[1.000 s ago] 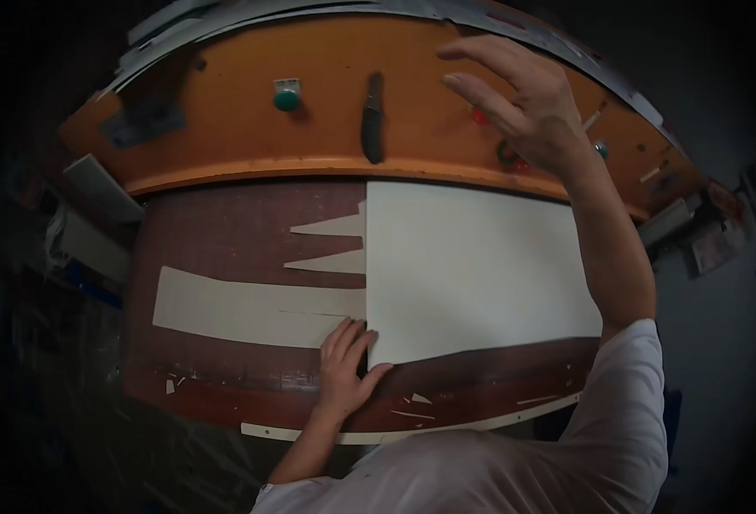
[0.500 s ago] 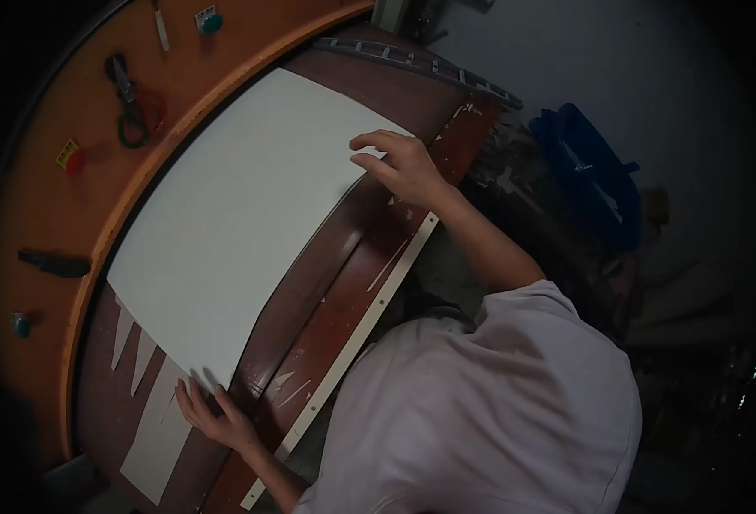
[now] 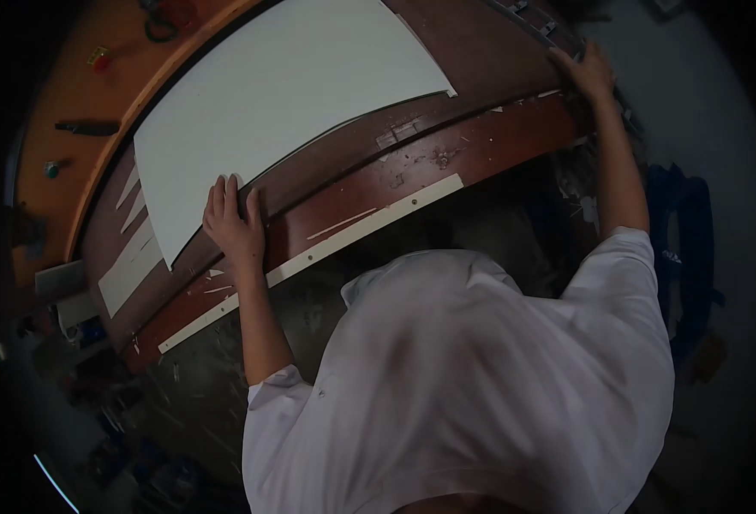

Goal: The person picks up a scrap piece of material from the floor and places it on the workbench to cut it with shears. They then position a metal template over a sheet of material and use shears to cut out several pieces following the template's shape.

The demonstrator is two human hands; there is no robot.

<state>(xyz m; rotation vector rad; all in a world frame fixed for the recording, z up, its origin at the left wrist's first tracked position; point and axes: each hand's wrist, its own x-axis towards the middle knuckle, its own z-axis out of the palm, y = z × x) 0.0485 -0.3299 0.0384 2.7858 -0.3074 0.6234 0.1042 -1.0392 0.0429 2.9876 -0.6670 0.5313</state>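
A large white sheet (image 3: 283, 86) lies on the dark reddish-brown work surface (image 3: 472, 51). My left hand (image 3: 236, 218) rests at the sheet's near edge, fingers stretched out over it and thumb apart. At the right end of the surface, my right hand (image 3: 590, 75) is on a grey ladder-like rail (image 3: 545, 26), thumb on the board side and fingers on the far side. The hand covers part of that rail. Narrow white offcuts (image 3: 131, 267) lie to the left of the sheet.
Along the far side runs an orange panel (image 3: 121, 77) with a dark-handled tool (image 3: 86, 128), a green button (image 3: 50, 169) and a red button (image 3: 98, 60). A pale strip with screws (image 3: 361, 223) edges the near side. Blue plastic (image 3: 695, 248) hangs at the right.
My right hand has left the sheet's edge and moved right to the rail. My left hand has shifted along the sheet's near edge. The view has turned and moved right.
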